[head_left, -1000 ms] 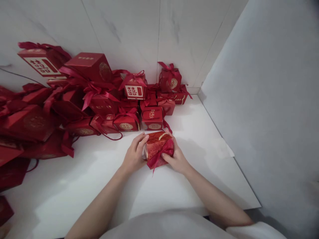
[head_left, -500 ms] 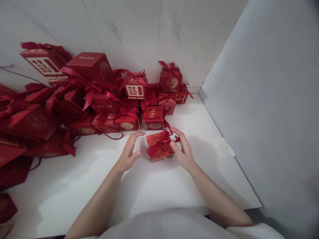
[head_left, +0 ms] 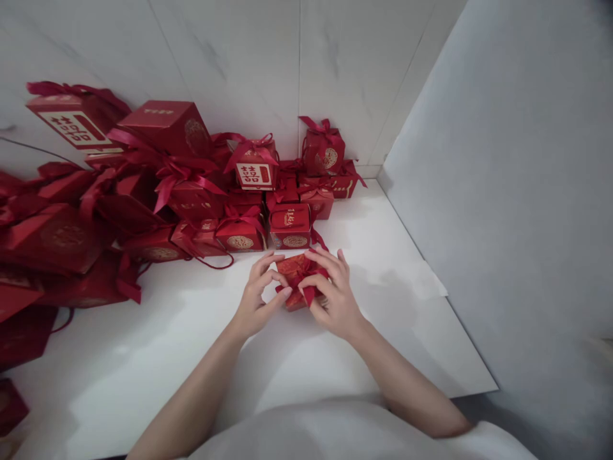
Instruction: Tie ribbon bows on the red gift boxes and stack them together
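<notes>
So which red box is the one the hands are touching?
The small red box lying alone on the white table, between the left hand and right hand. All the other boxes are piled against the wall, untouched.

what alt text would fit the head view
Both hands, left hand and right hand, pinch the red ribbon on a small red gift box resting on a white table. Piled red gift boxes line the wall behind.

A single head-worn camera looks forward and steeply down from close above the white table [head_left: 143,358], taking in the person's forearms at the bottom, the marble wall [head_left: 297,64] ahead and a grey partition [head_left: 517,191] to the right.
</notes>
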